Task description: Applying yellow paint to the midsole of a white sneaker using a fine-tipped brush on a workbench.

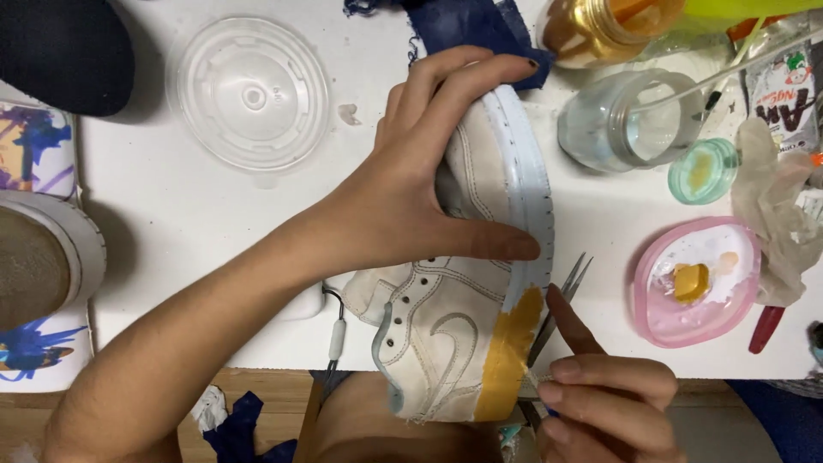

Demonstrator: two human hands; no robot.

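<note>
Gripping the white sneaker (pixel 446 343) at the table edge (pixel 257 364), left hand (pixel 411 197); right hand (pixel 600 394) pinches tweezers (pixel 557 304).

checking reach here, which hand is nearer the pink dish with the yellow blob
Right. The right hand, holding tweezers at the shoe's sole, sits just left of and below the pink dish. The left hand holds the shoe's upper, farther left, with the sole between.

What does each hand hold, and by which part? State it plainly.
The left hand grips the white sneaker by its toe end, fingers over the sole edge. The right hand holds metal tweezers near their closed rear end.
</note>
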